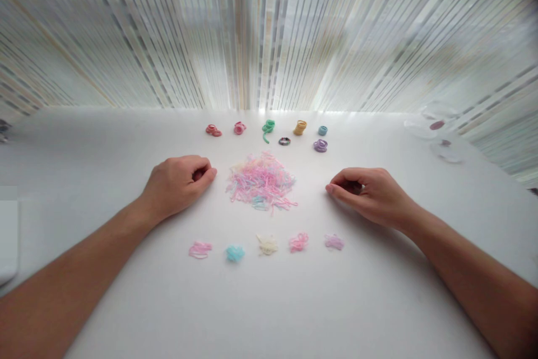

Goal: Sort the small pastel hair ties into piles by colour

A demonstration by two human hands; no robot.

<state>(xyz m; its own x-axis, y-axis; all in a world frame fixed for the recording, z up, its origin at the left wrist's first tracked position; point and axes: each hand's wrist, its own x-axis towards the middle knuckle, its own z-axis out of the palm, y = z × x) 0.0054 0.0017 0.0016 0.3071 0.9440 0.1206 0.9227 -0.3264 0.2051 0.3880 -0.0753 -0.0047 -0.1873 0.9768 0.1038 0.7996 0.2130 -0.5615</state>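
- Left hand: set to the left of the pile, fingers curled in a loose fist, thumb tip against the index finger. No item shows in it; the inside of the curl cannot be seen.
- Right hand: set to the right of the pile, apart from it, thumb and index tips brought together. No item is visible between them.
- Work material: a loose heap of thin, pastel, elastic-looking loops in mixed colours lies between the two hands, touched by neither.
- Separated material: five small groups lie in a row nearer the person. From left to right — a pale pink bundle of loops, a turquoise clump of loops, a cream tangle of loops, a rose-pink bundle of loops and a lilac tangle of loops.
- Status, by judgement: separation by colour appears begun in all five groups. Most of the loops remain in the heap — pink, white and blue strands are mixed there — so the larger share looks undone.
- Beyond the heap: coiled bands in red, deep pink, green, mustard yellow, blue and purple, plus a dark, multicoloured ring.
- Outer area: a white tabletop and a striped curtain.
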